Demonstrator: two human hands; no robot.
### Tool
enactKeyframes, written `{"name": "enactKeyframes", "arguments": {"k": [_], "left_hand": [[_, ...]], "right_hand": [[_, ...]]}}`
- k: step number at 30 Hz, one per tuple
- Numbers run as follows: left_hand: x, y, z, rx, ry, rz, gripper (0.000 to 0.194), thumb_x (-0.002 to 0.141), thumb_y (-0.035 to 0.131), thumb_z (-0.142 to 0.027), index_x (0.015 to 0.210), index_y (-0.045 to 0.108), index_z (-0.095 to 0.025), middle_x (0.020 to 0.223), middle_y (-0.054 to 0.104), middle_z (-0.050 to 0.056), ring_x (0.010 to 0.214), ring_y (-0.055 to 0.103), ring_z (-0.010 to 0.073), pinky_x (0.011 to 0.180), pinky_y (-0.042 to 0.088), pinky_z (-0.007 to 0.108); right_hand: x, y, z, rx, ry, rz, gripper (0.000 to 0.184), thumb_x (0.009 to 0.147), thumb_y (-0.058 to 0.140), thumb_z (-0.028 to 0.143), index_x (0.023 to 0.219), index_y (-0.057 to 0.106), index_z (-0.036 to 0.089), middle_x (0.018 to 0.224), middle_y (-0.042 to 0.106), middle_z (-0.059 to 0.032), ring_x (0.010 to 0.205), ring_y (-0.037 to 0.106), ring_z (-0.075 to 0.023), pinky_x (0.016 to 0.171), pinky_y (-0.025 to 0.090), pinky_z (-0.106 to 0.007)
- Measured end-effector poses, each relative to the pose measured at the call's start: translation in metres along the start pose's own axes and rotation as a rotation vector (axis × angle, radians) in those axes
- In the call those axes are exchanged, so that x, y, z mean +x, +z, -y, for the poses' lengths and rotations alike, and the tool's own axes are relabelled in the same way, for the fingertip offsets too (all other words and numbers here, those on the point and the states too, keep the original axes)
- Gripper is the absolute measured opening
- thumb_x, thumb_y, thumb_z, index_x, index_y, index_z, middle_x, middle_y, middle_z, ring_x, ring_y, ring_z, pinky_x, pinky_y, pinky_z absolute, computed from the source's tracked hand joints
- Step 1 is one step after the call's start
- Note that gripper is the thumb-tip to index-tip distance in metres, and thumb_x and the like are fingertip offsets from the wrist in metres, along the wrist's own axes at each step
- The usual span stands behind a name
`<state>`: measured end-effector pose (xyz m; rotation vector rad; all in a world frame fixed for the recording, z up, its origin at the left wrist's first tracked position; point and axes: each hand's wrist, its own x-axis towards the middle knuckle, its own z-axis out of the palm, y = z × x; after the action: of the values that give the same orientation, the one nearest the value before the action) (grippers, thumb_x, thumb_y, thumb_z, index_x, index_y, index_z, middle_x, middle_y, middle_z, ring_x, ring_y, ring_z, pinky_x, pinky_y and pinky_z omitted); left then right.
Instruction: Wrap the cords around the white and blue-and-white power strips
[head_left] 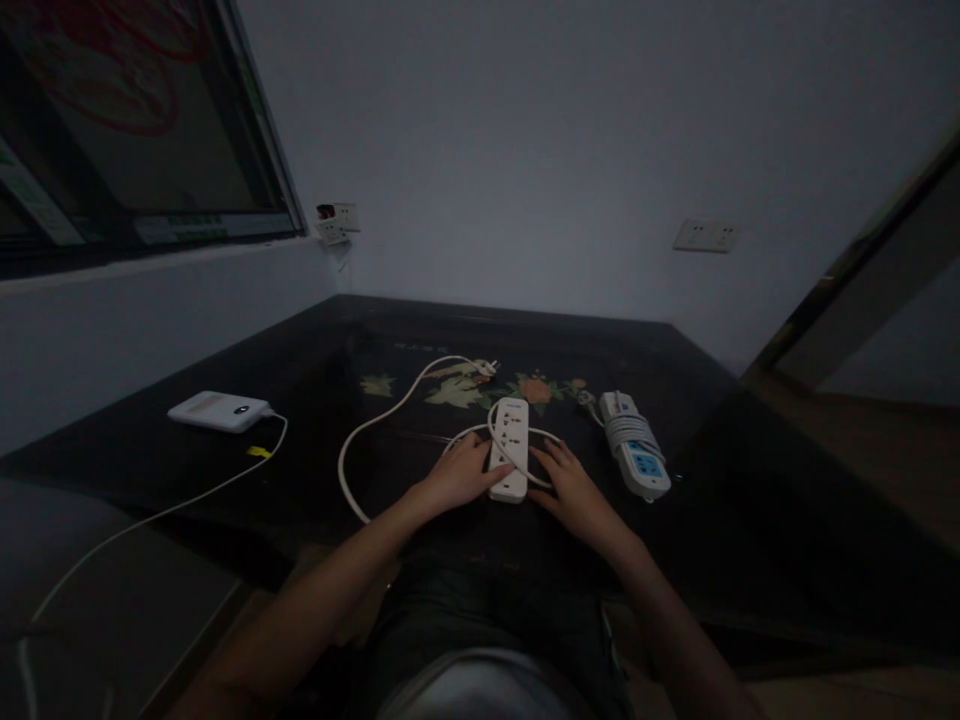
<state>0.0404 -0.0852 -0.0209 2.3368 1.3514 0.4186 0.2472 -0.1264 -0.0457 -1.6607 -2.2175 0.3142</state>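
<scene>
A white power strip lies lengthwise on the dark table between my hands. Its white cord loops over and around the strip, then curves away to the left and back to a plug. My left hand grips the strip's left side, its thumb resting on top by the cord. My right hand is at the strip's right side with fingers apart, close to the cord loop; whether its fingertips press the cord is hard to see.
On the right rests a second power strip with blue sockets, its cord wrapped round it. A white power bank-like device with a cable lies left. The black table has a flower print. Wall sockets are behind.
</scene>
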Motion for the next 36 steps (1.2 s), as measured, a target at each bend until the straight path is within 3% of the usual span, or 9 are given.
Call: {"name": "enactKeyframes", "arguments": {"k": [6,10,14,18,21,23,29,36], "left_hand": [[0.003,0.016,0.007,-0.114,-0.041,-0.067,0.05,0.083,0.05,-0.051,0.118,0.061,-0.018,0.107,0.059,0.014,0.105,0.056,0.0291,0.095,0.042,0.04],[0.008,0.018,0.008,-0.583,-0.004,-0.098,0.055,0.079,0.06,-0.036,0.13,0.051,-0.018,0.127,0.058,0.012,0.117,0.053,0.0269,0.102,0.039,0.039],[0.004,0.007,0.001,-1.161,-0.142,-0.006,0.058,0.077,0.066,-0.035,0.131,0.049,-0.02,0.121,0.063,0.012,0.101,0.063,0.0235,0.086,0.051,0.037],[-0.008,-0.01,-0.007,-1.467,-0.234,0.034,0.054,0.076,0.07,-0.032,0.126,0.052,-0.019,0.114,0.066,0.013,0.089,0.068,0.0224,0.073,0.056,0.034],[-0.014,-0.022,-0.013,-1.538,-0.184,0.012,0.048,0.077,0.069,-0.028,0.121,0.053,-0.016,0.116,0.064,0.015,0.092,0.068,0.0253,0.076,0.057,0.039],[-0.015,-0.028,-0.017,-1.555,-0.157,-0.039,0.045,0.078,0.068,-0.026,0.119,0.054,-0.015,0.119,0.063,0.015,0.096,0.067,0.0265,0.077,0.058,0.042],[-0.012,-0.036,-0.016,-1.495,-0.108,-0.202,0.047,0.076,0.068,-0.027,0.119,0.052,-0.017,0.12,0.062,0.013,0.095,0.065,0.024,0.077,0.058,0.039],[-0.004,-0.028,-0.001,-1.372,-0.147,-0.329,0.059,0.069,0.075,-0.029,0.12,0.048,-0.018,0.094,0.067,0.006,0.072,0.064,0.0157,0.061,0.055,0.028]], "right_hand": [[0.01,0.006,0.019,-0.038,0.009,0.045,0.062,0.079,0.041,0.002,0.14,0.036,0.001,0.142,0.041,-0.0256,0.137,0.034,-0.0305,0.111,0.024,-0.055],[0.007,0.008,0.02,-0.036,-0.011,0.048,0.068,0.072,0.037,-0.004,0.14,0.036,0.0,0.142,0.042,-0.0243,0.137,0.034,-0.0283,0.111,0.025,-0.053],[0.003,0.001,0.016,-0.044,-0.066,-0.118,0.067,0.073,0.034,-0.003,0.14,0.039,0.005,0.138,0.049,-0.02,0.132,0.041,-0.0253,0.111,0.027,-0.052],[0.002,-0.013,0.004,-0.015,-0.121,-0.353,0.054,0.076,0.038,0.002,0.127,0.054,0.013,0.131,0.055,-0.0144,0.13,0.043,-0.0255,0.112,0.026,-0.054],[0.002,-0.022,-0.006,0.062,-0.101,-0.413,0.036,0.078,0.038,0.004,0.1,0.065,0.013,0.127,0.058,-0.0152,0.13,0.043,-0.0267,0.109,0.033,-0.05],[0.0,-0.026,-0.01,0.156,-0.097,-0.413,0.031,0.081,0.037,0.007,0.093,0.065,0.015,0.121,0.062,-0.0138,0.126,0.048,-0.0253,0.104,0.04,-0.046],[-0.017,-0.044,-0.009,0.281,-0.121,-0.407,0.025,0.088,0.044,0.021,0.098,0.067,0.02,0.105,0.069,-0.0096,0.103,0.063,-0.0234,0.092,0.048,-0.043],[-0.033,-0.071,0.009,0.455,-0.14,-0.391,0.027,0.088,0.051,0.035,0.094,0.073,0.021,0.096,0.074,-0.0077,0.091,0.069,-0.0239,0.083,0.054,-0.037]]}}
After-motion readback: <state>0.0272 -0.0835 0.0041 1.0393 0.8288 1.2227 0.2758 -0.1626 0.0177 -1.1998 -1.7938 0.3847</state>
